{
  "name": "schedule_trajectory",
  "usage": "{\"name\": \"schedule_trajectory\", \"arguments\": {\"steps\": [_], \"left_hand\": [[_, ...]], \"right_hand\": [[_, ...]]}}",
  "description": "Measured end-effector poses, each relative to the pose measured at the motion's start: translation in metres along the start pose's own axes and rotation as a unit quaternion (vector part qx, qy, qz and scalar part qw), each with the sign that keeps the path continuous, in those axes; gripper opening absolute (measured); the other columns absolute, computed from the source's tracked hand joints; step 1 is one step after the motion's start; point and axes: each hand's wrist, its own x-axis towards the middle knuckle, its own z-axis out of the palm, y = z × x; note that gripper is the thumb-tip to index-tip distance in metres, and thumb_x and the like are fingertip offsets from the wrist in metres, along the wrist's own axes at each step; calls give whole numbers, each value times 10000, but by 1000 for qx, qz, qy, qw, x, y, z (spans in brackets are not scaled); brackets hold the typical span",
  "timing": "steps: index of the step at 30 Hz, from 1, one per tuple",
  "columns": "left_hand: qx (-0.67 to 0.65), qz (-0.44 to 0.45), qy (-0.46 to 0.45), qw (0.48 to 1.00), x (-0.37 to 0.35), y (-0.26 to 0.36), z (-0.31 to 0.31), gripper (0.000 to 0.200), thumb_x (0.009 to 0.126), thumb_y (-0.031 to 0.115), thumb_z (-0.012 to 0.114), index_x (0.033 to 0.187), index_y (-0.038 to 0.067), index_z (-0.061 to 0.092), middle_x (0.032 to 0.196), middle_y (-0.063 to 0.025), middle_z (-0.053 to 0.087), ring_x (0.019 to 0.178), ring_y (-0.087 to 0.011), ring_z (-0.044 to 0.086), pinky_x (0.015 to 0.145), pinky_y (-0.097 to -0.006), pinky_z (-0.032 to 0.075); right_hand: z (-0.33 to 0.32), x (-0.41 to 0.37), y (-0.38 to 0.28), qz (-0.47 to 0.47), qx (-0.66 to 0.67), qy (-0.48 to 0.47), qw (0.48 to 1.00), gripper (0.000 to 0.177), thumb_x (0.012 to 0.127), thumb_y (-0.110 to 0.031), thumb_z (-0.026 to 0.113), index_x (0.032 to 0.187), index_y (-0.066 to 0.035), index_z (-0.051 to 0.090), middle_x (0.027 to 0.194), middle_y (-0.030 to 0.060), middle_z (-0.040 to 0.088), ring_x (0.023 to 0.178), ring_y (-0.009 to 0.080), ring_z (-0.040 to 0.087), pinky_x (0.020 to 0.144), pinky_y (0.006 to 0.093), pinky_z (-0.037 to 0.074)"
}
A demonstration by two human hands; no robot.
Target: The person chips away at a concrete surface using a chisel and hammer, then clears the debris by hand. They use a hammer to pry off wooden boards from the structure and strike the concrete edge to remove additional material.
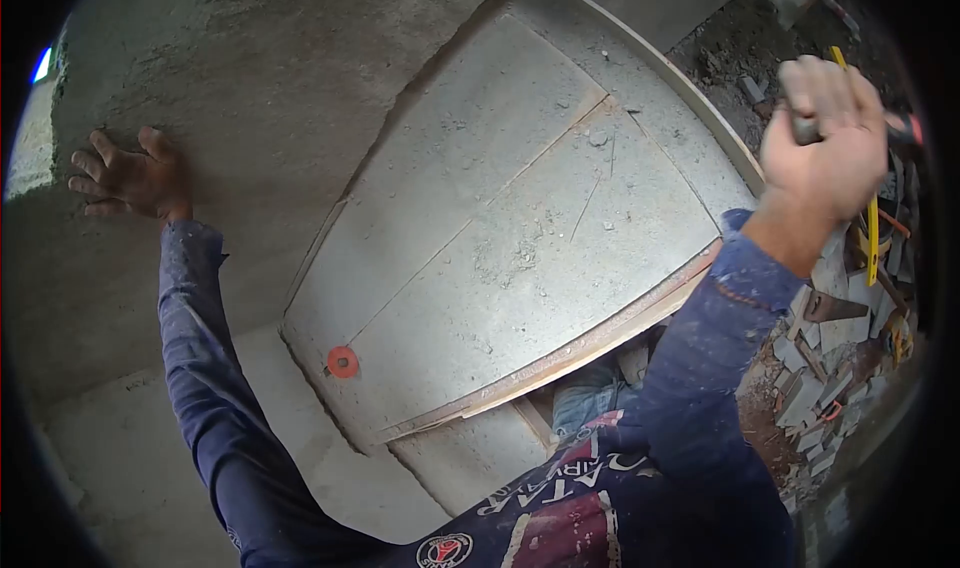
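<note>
My left hand (138,175) presses against the rough grey plaster wall (290,78), its fingers spread and holding nothing. My right hand (828,143) is raised at the upper right, fingers wrapped round a dark-handled tool (806,130). The blunt handle end shows beside the thumb; a red and black part shows past the hand, and the rest fades into the dark frame edge. Between my arms lies a pale grey slab surface (440,298) with straight seams, dust and crumbs of mortar. An orange-red disc (342,362) sits near its left corner.
A raised wooden edging (690,88) borders the surface's far right side; a timber strip (590,358) runs along the near edge. Down on the right are broken tile pieces (800,398), a handsaw (835,308) and a long yellow strip (873,243). Below me is a lower ledge (470,458).
</note>
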Motion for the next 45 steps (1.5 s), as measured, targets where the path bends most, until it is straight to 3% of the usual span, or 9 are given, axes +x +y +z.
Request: {"name": "schedule_trajectory", "arguments": {"steps": [7,9,10,17,23,25,27,39,45], "left_hand": [[22,-35,-25,999,-1,-1,-6,706,822,476,509,1403,114,335,1467,-200,233,1400,-487,75,1091,-689,20],[20,-33,-33,999,4,2,3,709,819,478,516,1402,116,336,1470,-199,230,1400,-487,70,1092,-688,19],[6,-28,-21,999,6,4,5,713,819,483,522,1403,121,334,1465,-191,230,1401,-485,66,1091,-689,19],[3,-19,-14,1000,-2,-2,1,708,832,491,523,1409,138,312,1453,-168,226,1400,-486,61,1081,-702,19],[11,-28,-28,999,3,4,-5,713,837,489,515,1410,119,308,1454,-206,221,1395,-493,81,1076,-708,17],[7,-30,-21,999,1,5,-3,713,837,491,511,1410,117,312,1461,-205,217,1396,-492,76,1076,-707,16],[-10,-14,-27,999,1,2,-8,713,837,493,508,1409,114,315,1468,-205,213,1398,-491,71,1076,-706,15],[-12,-24,-23,999,0,3,-3,700,828,488,524,1407,139,341,1445,-179,243,1398,-491,40,1067,-721,14],[9,-38,-38,999,1,0,-8,715,824,483,539,1416,154,310,1451,-168,223,1400,-481,40,1058,-732,13]], "right_hand": [[84,-128,228,-44,14,395,917,226,806,-25,490,680,-119,328,529,-85,236,403,122,303,433,302,338],[84,-200,270,654,213,114,717,209,850,-20,490,752,-113,330,547,-49,308,393,70,293,349,257,273],[77,-185,263,652,207,109,721,209,850,-20,490,752,-113,330,547,-49,308,393,70,293,349,257,273],[29,-36,32,135,-21,5,991,235,881,-68,529,708,-112,376,585,-57,327,442,58,334,434,232,328],[-3,-7,41,-313,4,282,907,220,867,-122,426,672,-113,325,547,-20,252,445,162,327,555,314,425],[44,-92,153,209,82,239,945,137,844,-85,460,749,-73,362,545,-35,265,423,124,312,457,297,329],[91,-190,259,673,135,145,712,97,821,-48,493,826,-33,398,543,-51,278,401,86,298,360,281,234],[40,-16,16,-143,-100,225,959,332,885,-45,421,597,-140,284,543,-22,216,455,118,293,500,269,322],[83,-172,233,577,29,108,809,131,845,-41,474,757,-76,384,537,-47,293,410,103,343,387,280,260]]}}
